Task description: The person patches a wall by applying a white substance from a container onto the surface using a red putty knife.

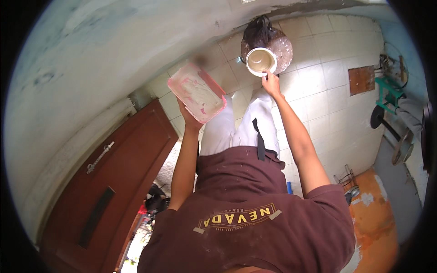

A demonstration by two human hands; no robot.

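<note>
My left hand (193, 121) grips a pink rectangular plastic tub (219, 88) from below and along its near side. White paste coats the tub's bottom and parts of its walls. In my right hand (271, 83), the fingers are closed on the handle of a round white dipper (273, 62); its inside looks pale, and I cannot tell whether it holds liquid. Beneath the dipper is a round, speckled brown surface (283, 51), like a stool top. A black plastic bag (257, 32) lies on it, just beyond the dipper.
A brown door (132, 150) stands at the left, below a patchy pale wall (114, 50). Light tiles (327, 77) cover the floor, with a brown square (362, 81) set on them. At the right are a green metal frame (387, 91) and an orange panel (373, 218).
</note>
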